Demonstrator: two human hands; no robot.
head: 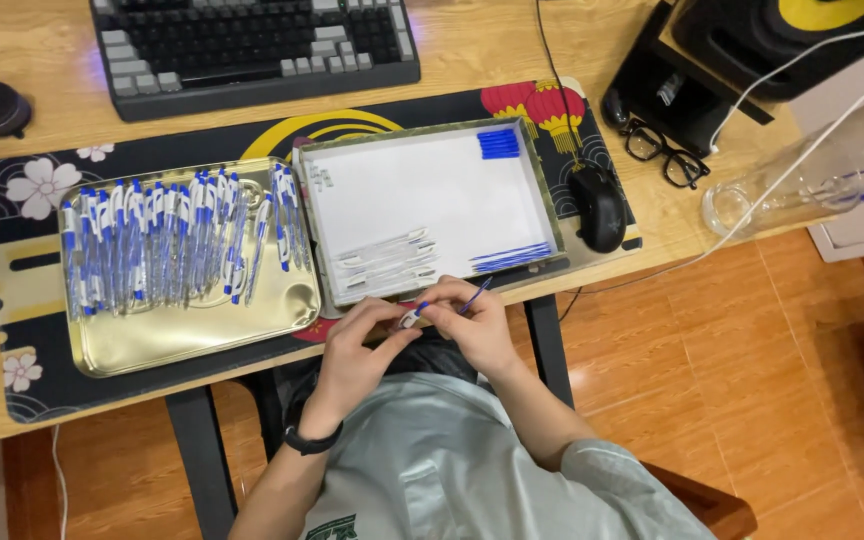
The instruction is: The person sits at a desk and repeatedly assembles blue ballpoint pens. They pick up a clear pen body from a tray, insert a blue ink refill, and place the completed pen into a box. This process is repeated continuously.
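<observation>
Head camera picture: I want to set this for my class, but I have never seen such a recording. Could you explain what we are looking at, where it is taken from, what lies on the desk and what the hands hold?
The one picture comes from a camera worn on a person's head, looking down at their own two bare hands. The desk carries a keyboard, a patterned mat, a mouse and glasses. A gold tray holds a row of blue and white pens. A white box holds loose pen parts. The left hand pinches a pen barrel; the right hand holds a thin blue refill.
</observation>
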